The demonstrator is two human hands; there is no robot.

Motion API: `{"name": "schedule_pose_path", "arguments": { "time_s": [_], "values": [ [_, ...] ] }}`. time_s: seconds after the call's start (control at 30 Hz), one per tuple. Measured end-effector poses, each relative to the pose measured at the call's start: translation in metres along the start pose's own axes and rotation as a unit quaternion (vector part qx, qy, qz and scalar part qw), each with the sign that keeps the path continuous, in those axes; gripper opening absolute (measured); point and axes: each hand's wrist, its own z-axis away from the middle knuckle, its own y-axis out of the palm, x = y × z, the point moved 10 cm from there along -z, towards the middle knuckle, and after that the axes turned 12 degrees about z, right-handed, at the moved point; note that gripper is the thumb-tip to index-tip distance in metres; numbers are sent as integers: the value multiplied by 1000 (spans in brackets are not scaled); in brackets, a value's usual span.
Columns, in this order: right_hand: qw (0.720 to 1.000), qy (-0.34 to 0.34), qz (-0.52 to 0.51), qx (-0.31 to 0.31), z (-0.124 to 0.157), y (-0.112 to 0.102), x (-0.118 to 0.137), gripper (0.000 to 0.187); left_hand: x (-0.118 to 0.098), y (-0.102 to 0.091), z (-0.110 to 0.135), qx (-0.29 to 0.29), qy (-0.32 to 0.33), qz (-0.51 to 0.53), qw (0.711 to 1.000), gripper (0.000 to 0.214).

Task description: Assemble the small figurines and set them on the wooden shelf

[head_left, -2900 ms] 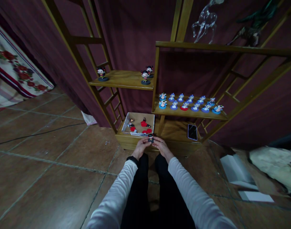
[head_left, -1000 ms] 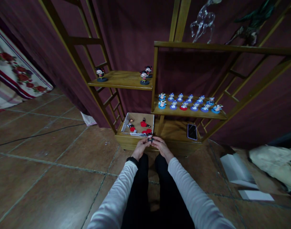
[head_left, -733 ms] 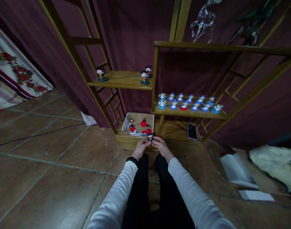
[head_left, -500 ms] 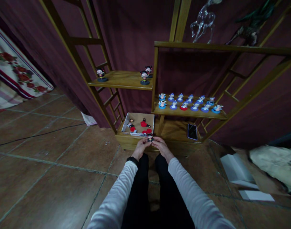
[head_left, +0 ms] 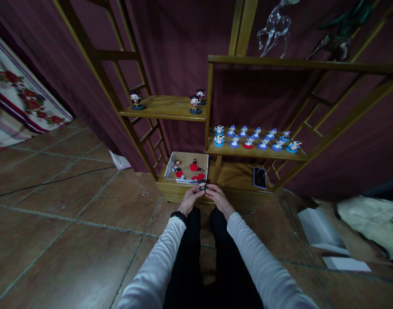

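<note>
Wooden shelving, shared grip

An open box rests on the lowest board; left hand and right hand together pinch one small figurine (upright, black-haired) near the box's 5 o'clock corner.

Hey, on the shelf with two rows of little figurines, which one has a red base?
The red-based figurine is in the front row, third from the left; the other figurines there have blue or purple bases.

A black-haired, dark-based figurine stands upright between left hand and right hand.
</note>
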Motion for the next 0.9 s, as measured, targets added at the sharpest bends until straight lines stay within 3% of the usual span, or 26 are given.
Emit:
{"name": "schedule_pose_path", "arguments": {
  "time_s": [0.9],
  "values": [
    [1000,12,-4,15,-1,2,-3,36,-4,-5,1,-39,44,-18,998,43]
  ]
}}
